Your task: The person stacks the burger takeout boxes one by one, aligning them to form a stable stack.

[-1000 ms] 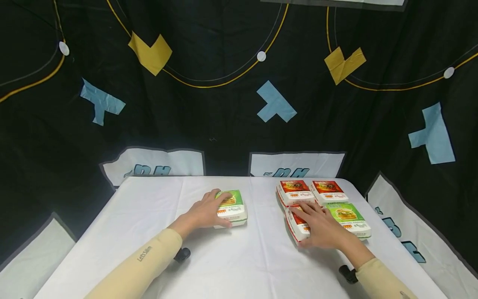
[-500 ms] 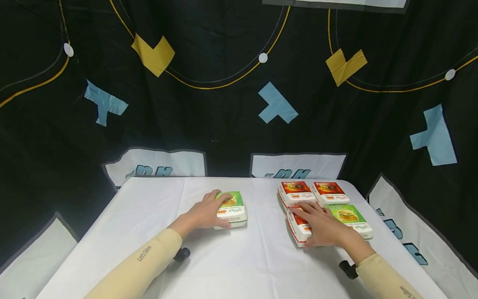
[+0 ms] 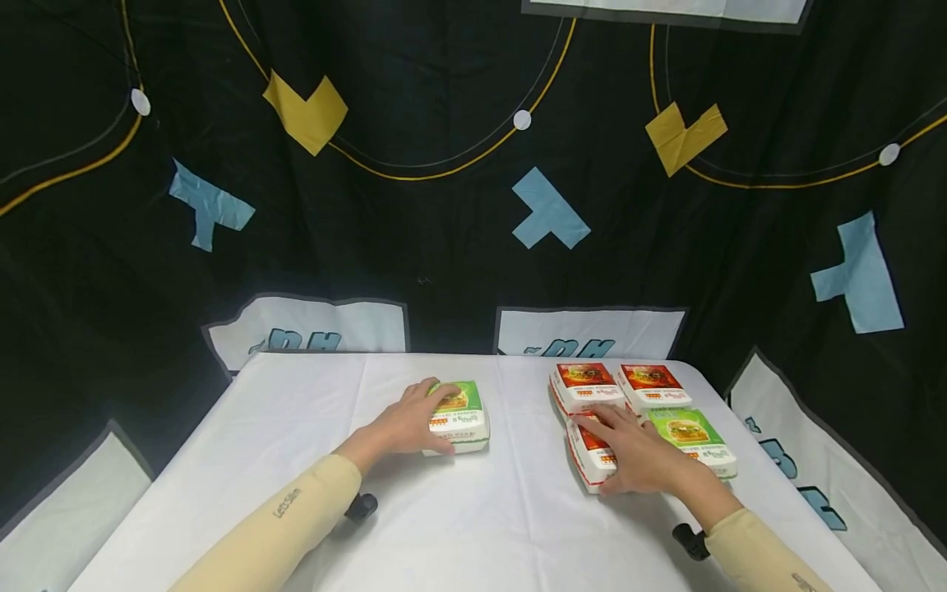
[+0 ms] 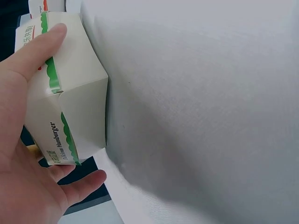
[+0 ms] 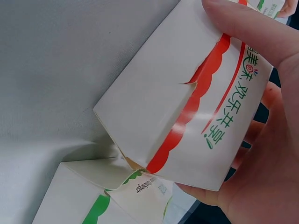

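My left hand [image 3: 403,423] grips a green-topped hamburger box [image 3: 464,427] standing at the middle of the table. In the left wrist view the thumb lies along one side of that box [image 4: 74,60], with fingers on its far side. On the right, my right hand [image 3: 639,454] holds a red-topped hamburger box [image 3: 584,462], covering part of its lid. The right wrist view shows this red-trimmed box [image 5: 154,88] between thumb and fingers. A green-topped box [image 3: 695,436] stands right beside it, and two red-topped boxes, one left [image 3: 586,386] and one right [image 3: 653,385], sit behind.
A white cloth [image 3: 473,534] covers the table. Behind it hangs a black curtain [image 3: 422,255] with yellow and blue tape shapes. A small black device is strapped under each wrist, the left device [image 3: 361,506] and the right device [image 3: 690,542].
The head view has tilted up very slightly. Both hands keep their places on the two boxes, and no box has visibly moved on the table.
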Demonstrator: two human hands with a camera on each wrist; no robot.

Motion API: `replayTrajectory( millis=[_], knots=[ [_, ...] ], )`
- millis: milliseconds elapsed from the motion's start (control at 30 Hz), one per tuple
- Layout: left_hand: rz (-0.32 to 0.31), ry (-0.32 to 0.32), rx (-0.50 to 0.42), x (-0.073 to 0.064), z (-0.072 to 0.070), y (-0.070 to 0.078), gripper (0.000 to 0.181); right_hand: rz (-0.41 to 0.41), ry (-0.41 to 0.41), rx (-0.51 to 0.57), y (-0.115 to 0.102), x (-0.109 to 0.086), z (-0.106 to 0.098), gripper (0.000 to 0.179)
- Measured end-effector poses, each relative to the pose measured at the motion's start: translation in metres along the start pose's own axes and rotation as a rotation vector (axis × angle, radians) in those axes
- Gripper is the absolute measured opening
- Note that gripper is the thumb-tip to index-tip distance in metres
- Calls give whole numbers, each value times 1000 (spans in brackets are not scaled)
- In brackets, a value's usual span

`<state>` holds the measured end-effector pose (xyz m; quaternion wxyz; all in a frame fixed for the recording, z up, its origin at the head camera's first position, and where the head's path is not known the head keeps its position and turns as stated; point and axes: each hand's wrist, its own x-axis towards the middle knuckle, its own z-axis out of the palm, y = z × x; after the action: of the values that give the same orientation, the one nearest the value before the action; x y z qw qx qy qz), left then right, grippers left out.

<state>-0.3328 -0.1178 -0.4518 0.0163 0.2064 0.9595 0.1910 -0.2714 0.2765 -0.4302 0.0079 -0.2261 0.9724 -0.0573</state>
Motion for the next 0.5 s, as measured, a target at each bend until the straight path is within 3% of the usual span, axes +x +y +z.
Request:
replayTrajectory(
  millis=[500],
  knots=[
    [22,25,-8,1,3,-3,98,-36,21,-34,-4,-3,0,102]
  ],
)
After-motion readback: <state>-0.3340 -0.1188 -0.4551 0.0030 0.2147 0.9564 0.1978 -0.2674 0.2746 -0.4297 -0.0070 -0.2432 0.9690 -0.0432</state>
